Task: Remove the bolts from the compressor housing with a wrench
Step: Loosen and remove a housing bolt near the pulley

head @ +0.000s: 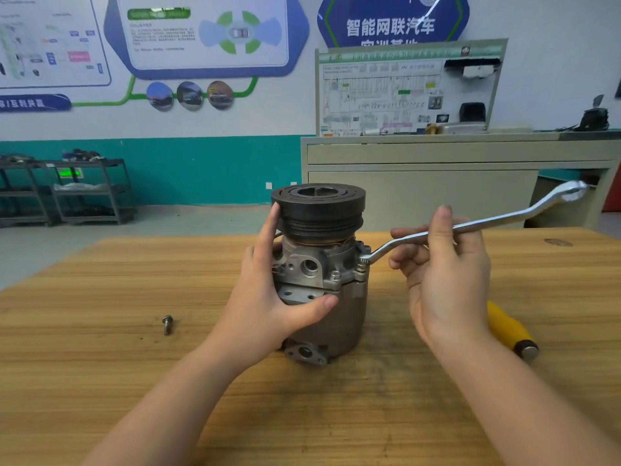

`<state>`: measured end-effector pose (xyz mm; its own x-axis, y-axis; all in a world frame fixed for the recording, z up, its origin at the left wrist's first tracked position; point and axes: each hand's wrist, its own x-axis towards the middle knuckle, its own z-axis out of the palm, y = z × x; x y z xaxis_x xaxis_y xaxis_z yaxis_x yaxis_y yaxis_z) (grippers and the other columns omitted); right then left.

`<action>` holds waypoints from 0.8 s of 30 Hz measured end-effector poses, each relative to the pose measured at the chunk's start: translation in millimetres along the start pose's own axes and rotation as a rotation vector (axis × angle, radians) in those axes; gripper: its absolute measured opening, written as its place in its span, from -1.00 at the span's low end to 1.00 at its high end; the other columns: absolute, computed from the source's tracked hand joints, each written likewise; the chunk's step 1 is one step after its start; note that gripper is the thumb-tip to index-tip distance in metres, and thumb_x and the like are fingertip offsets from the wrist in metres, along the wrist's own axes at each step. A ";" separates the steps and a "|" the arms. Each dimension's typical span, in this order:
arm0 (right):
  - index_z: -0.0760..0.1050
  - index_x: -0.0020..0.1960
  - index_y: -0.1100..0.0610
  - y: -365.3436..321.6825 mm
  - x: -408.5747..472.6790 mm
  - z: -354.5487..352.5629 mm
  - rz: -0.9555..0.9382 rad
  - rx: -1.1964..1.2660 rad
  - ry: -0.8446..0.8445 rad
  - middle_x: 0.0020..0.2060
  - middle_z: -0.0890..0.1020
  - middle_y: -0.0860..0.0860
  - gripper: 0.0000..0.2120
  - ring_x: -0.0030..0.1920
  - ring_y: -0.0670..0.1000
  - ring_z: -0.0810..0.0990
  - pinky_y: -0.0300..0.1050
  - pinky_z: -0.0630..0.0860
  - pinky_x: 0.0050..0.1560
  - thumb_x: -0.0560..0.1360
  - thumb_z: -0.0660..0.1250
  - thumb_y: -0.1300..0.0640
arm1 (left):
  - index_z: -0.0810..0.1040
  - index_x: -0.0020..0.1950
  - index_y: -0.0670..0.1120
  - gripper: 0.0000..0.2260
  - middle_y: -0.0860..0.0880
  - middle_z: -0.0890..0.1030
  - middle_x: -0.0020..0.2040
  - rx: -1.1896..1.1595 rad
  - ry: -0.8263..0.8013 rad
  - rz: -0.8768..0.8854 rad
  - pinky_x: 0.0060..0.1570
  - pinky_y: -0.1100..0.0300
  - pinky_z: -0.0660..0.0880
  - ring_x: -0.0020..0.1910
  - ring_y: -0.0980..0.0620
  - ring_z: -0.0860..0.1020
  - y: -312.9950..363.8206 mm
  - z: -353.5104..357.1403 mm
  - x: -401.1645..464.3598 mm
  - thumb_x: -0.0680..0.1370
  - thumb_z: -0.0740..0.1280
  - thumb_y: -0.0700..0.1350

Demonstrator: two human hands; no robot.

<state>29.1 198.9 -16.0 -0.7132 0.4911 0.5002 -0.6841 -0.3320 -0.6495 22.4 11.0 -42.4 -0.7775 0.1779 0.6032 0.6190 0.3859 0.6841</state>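
Wrench (470,227) seated on right-side bolt (361,262)
Pinched in right hand (447,270); left hand (268,284) gripping housing (322,297): brace firmly, swing level.

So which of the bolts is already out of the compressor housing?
The loose bolt lying on the wooden table, left of the left hand. The front bolt sits in its flange, and the ring spanner covers one at the right.

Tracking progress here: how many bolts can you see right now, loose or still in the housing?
3. One loose bolt lies on the table left of the compressor; one bolt head sits on the front flange; one is under the wrench ring. Others may be hidden behind.
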 end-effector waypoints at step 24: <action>0.29 -0.20 0.15 20.2 20.9 6.0 0.236 0.108 0.019 -0.53 0.55 0.05 -0.67 -0.66 -0.03 0.34 -0.34 0.27 -0.57 0.69 -0.03 0.08 | -0.18 0.45 0.44 0.02 0.28 0.25 0.27 0.021 0.013 0.033 0.18 0.36 0.26 0.23 0.46 0.28 -7.8 3.1 0.1 0.19 0.43 0.41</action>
<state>-0.5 197.7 -15.3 -0.8528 0.4042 0.3308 -0.5121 -0.5225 -0.6817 17.2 10.8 -48.9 -0.7549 0.1795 0.6307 0.6420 0.3985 0.6550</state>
